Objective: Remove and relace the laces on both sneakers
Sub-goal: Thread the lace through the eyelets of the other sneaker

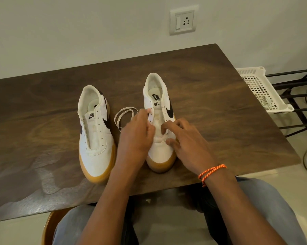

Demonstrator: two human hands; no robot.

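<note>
We judge both white gum-soled sneakers (pixel 96 131) (pixel 160 124) unlaced, mid-table; relacing remains. Left hand (pixel 136 137) pinches right sneaker's eyelet flap; right hand (pixel 186 138) loosely spread on it, holding nothing. Loose white lace (pixel 125 115) between them.

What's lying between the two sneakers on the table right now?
In the head view, a loose white lace lies looped on the table between the left sneaker and the right sneaker; the left hand covers its near end.
</note>
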